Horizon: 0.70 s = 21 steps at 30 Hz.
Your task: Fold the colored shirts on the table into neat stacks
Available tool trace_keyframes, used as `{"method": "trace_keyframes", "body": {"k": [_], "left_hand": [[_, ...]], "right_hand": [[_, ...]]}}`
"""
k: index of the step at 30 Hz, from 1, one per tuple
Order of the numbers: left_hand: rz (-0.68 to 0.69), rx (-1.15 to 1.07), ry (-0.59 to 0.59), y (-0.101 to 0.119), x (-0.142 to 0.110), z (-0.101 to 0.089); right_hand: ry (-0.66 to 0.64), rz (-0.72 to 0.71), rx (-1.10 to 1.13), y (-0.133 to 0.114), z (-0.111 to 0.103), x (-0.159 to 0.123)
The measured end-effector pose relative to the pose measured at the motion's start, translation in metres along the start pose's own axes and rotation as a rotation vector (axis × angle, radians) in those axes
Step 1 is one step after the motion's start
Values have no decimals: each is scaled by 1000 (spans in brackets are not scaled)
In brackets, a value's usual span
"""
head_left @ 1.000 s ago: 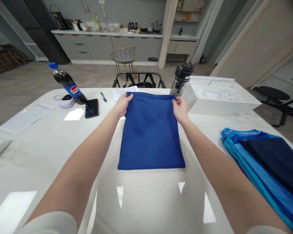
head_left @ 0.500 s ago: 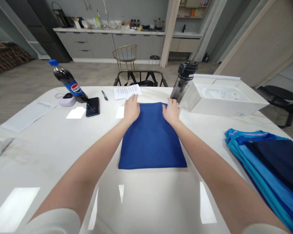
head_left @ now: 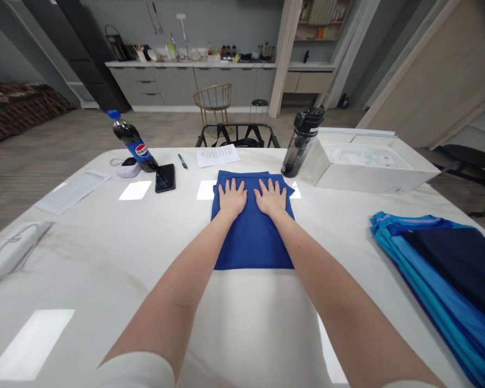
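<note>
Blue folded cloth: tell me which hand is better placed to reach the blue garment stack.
Probably the right hand: it rests on the cloth on the side nearest the stack, while the left hand sits farther away.

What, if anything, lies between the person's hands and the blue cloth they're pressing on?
Nothing visible does: the left hand and the right hand lie flat, directly on the folded blue cloth, with no other object between them and it.

Bright overhead light throws glare patches (head_left: 30,345) on the glossy tabletop (head_left: 105,253); edges look somewhat stretched.
</note>
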<state>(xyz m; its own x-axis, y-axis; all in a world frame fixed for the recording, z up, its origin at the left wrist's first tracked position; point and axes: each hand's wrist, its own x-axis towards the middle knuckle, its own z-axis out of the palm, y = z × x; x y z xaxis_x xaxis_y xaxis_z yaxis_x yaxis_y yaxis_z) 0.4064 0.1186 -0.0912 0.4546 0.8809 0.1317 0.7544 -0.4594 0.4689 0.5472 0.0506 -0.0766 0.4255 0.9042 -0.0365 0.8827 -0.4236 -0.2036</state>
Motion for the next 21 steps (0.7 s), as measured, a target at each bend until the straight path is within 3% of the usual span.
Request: {"method": "trace_keyframes", "body": {"k": [4,10,17,21], "left_hand": [[-9,12,19,11,-18,3],[-9,7,-23,4,-55,-7],[213,37,-80,6,-117,-23],[184,63,-89,14,-148,-27]], "right_hand": [[-4,3,-11,-1,1,-18],[-10,-67,-8,9,1,-53],[23,-55,-5,1,0,-106],[-4,-37,8,-8,1,-142]]}}
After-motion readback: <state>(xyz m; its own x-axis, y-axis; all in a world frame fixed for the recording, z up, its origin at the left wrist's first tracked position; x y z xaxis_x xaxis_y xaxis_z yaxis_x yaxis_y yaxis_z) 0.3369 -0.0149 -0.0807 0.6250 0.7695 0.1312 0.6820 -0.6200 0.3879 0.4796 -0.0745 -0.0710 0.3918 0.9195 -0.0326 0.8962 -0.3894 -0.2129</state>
